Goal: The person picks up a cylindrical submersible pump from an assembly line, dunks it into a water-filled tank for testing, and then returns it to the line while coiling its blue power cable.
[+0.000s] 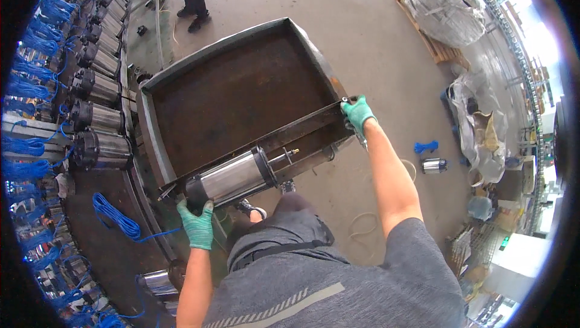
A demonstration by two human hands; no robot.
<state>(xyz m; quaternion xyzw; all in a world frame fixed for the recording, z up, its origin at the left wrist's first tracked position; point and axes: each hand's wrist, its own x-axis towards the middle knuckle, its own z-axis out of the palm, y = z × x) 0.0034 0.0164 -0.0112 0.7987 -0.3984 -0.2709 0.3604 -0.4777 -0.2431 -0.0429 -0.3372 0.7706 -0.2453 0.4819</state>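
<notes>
In the head view, a steel cylinder with black end caps (232, 178) lies at a slant just below the middle of the frame, along the near side of a dark metal tray (223, 95). From its right end a thin shaft with a brass-coloured tip (295, 151) points toward the tray's right corner.

The gloved left hand (196, 228), lower left of centre, is at the cylinder's left cap, thumb and forefinger parted; I cannot tell whether the other fingers carry any weight. The gloved right hand (357, 113), right of centre, has its fingers curled in at the tray's corner; whether they close on the edge or on the small metal piece there is hidden.

The likeliest trouble is rolling: the cylinder is round and smooth, only one hand is near it, and a slip toward the lower edge could drop it on the person's shoe (251, 209). A knock could bend the shaft, since it sticks out unguarded. The blue cable (118, 214) at lower left trails to near the left hand and might snag. Below right of centre, a pale hose (362, 225) loops on the floor, a possible trip for the feet.
</notes>
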